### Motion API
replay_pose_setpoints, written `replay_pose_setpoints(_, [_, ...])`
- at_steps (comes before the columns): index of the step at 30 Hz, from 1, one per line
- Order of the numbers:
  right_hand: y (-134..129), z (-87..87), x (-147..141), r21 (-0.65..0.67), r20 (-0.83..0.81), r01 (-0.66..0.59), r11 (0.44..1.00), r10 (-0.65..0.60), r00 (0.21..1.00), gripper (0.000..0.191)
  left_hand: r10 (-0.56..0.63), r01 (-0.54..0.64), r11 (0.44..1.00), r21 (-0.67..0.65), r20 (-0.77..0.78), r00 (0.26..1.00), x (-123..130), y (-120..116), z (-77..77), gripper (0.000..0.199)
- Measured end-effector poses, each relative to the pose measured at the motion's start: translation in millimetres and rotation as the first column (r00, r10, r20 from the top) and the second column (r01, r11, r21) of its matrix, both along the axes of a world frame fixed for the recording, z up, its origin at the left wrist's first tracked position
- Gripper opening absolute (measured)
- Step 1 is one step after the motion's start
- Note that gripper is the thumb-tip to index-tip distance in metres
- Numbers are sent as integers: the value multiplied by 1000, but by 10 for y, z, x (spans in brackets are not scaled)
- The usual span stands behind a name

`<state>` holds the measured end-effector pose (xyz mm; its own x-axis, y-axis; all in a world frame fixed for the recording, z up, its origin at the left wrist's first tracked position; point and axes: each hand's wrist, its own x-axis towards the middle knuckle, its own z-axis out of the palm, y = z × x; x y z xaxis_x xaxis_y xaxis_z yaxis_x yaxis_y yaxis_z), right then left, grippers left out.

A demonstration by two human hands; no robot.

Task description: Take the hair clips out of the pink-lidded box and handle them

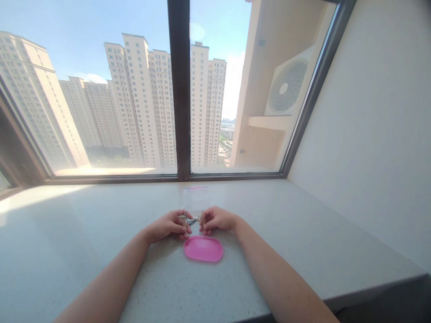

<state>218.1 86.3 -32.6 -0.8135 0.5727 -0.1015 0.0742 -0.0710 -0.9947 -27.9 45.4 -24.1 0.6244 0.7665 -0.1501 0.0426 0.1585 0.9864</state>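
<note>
My left hand [175, 224] is closed on a small bunch of shiny metal pieces [184, 218], silver and gold in tone. They are too small to tell whether they are keys or clips. Opposite it, my right hand [214, 220] pinches a thin gold-coloured looped piece [202, 218]. A dark slender metal part [191, 221] spans the gap between the two hands; whether it joins both pieces I cannot tell. Just below the fingers, a pink oval tray [203, 249] lies flat with nothing in it. Behind the hands is a clear plastic bag [197, 197] with a pink strip along its top.
Everything lies on a pale speckled windowsill counter [188, 291], whose dark front edge [377, 289] shows at the lower right. A brown-framed window [182, 89] rises behind it, and a white wall [367, 134] bounds the right side. Sunlight falls on the far left.
</note>
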Motion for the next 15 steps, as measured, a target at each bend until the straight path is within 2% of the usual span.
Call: replay_pose_setpoints(15, [25, -32, -27, -65, -1, 33, 997, -33, 999, 40, 73, -73, 997, -5, -53, 996, 6, -16, 42, 23])
